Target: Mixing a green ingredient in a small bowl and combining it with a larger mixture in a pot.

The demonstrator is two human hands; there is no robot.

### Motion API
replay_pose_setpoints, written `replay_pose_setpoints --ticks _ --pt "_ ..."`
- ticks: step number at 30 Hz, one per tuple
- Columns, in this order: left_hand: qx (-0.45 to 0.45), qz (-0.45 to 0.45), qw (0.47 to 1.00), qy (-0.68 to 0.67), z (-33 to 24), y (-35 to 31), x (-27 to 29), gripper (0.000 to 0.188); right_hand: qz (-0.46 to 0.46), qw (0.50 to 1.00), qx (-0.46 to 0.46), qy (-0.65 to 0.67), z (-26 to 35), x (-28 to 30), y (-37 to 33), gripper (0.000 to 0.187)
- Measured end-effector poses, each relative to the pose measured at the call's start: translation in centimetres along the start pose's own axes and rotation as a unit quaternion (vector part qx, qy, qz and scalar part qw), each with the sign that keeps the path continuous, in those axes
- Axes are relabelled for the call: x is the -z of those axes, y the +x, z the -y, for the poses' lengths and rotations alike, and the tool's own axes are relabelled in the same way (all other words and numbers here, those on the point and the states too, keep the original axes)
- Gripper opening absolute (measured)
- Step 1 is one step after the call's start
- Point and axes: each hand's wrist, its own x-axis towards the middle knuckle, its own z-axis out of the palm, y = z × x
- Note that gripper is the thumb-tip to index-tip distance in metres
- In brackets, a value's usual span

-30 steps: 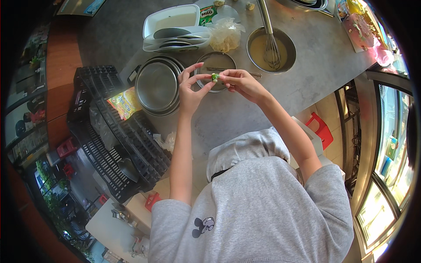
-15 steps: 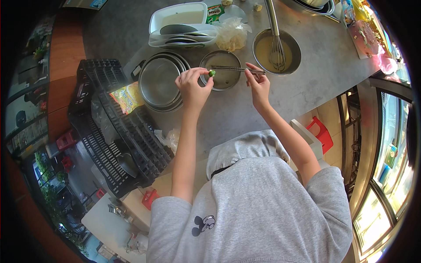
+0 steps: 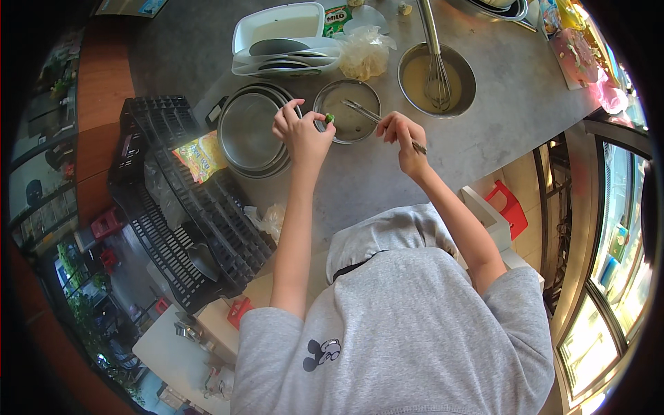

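Between thumb and fingertips, my left hand (image 3: 302,135) pinches a small round green thing (image 3: 330,119), too small to name surely. It is at the left rim of a shallow metal bowl (image 3: 360,133) with a little in its bottom. My right hand (image 3: 407,138) is wrapped round a pair of chopsticks (image 3: 366,113). Their tips slant up and left over the bowl, and the back ends stick out below my fist. Just left of my left hand is a stack of round metal pans (image 3: 250,131).
Behind my right hand, a metal bowl (image 3: 470,86) holds pale yellow liquid and a whisk (image 3: 438,83). A white tub (image 3: 238,34), dishes and a plastic bag (image 3: 365,55) stand farther back. A black crate (image 3: 207,207) with a yellow packet (image 3: 199,158) is at the left.
My right hand has turned and come lower, with fingers now wrapped round the chopsticks, which tilt instead of lying level. My left hand has shifted slightly left and down with the green thing.
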Motion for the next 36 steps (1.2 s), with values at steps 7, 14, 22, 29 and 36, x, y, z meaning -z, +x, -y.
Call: replay_pose_setpoints --ticks 7,14,22,29,36 --pt "0.018 0.084 0.996 0.038 -0.8 0.6 -0.7 0.014 0.083 0.986 0.114 -0.093 2.0 -0.4 -2.0 0.042" --pt "0.02 0.067 0.998 0.003 -0.6 0.8 -1.2 0.014 0.1 0.974 0.159 -0.125 1.3 -0.4 -2.7 0.04" --pt "0.08 0.064 0.993 -0.065 -0.1 0.5 -1.8 0.012 0.067 0.987 0.112 -0.096 0.7 0.4 -3.4 0.031" --pt "0.057 0.055 0.996 -0.046 -0.1 0.5 -1.9 0.012 0.028 0.986 0.137 -0.094 1.2 0.5 -2.9 0.035" --pt "0.107 0.073 0.987 -0.094 -0.1 0.7 -2.0 0.014 0.063 0.978 0.164 -0.108 1.0 0.3 -3.0 0.031"
